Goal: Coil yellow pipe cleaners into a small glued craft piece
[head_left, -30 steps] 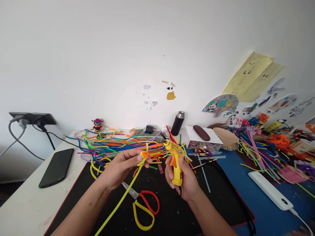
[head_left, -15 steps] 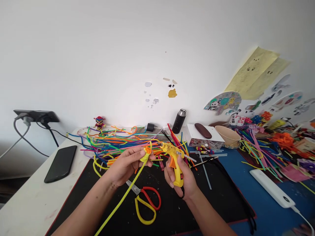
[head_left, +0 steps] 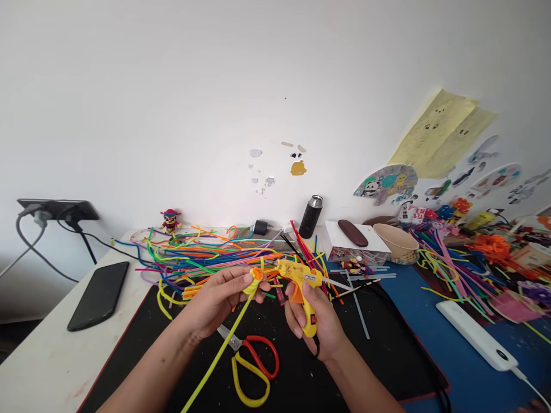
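Pinching a small, fuzzy yellow coil with an orange centre (head_left: 255, 282) between thumb and fingers, your left hand (head_left: 227, 295) holds it raised just beyond the metal scissors with one red and one yellow handle loop (head_left: 258, 367). Your left forearm slants in from the near left of those scissors, the thumb laid along the coil's side. From the coil, a long, fuzzy yellow stem (head_left: 218, 354) runs down toward you, passing just left of the scissors' handles.

Your right hand (head_left: 317, 315) is wrapped around the grip of a yellow plastic glue gun with an orange trigger (head_left: 301, 274), beyond and to the right of the scissors, its thumb up along the back. You point the nozzle leftward, right by the coil's top; whether they touch, you cannot tell from here. A translucent glue stick (head_left: 338, 283) juts from the gun's rear. Beyond the scissors spreads a tangled heap of multicoloured fuzzy stems (head_left: 202, 252).
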`<state>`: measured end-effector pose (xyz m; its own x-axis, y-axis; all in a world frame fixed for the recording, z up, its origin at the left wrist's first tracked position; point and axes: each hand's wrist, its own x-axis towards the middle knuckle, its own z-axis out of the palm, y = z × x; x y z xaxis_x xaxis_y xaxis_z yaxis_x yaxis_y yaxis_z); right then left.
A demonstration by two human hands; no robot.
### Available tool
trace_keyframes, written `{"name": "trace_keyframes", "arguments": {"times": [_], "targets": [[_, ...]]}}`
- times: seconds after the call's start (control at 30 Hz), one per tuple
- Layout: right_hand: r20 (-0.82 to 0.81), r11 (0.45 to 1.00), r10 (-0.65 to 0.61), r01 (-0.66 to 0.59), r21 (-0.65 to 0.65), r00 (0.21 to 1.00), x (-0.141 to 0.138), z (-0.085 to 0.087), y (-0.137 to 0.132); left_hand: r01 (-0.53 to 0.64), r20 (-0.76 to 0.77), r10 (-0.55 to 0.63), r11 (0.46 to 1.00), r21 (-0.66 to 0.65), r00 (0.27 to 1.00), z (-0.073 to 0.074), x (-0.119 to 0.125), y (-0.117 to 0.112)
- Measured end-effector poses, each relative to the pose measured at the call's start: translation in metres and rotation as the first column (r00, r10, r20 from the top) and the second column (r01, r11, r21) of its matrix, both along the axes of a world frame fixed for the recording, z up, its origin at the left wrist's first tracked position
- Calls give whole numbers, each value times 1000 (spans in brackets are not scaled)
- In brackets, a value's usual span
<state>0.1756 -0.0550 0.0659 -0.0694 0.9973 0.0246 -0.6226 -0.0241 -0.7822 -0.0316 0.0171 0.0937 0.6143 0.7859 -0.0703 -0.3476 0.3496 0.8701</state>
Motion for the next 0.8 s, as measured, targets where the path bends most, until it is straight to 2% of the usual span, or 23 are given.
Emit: {"name": "trace_keyframes", "arguments": {"times": [0.1,0.2,0.4,0.63,0.8], "targets": [[54,999,-35,35,-5,998,0,0,0,-13,-47,16,998,60,999,1,-1,1],[162,998,-56,61,-29,985,-1,-1,2,-18,-141,44,983,182,989,2,-2,2],[385,985,-154,171,-11,910,0,-6,11,32,-296,80,935,354,952,6,-4,0],[546,977,-189,211,22,816,2,-4,8,65,-362,68,936,345,930,5,-6,0],[632,977,-190,209,46,751,-2,-8,1,123,-397,16,939,321,918,12,-5,-4]]}}
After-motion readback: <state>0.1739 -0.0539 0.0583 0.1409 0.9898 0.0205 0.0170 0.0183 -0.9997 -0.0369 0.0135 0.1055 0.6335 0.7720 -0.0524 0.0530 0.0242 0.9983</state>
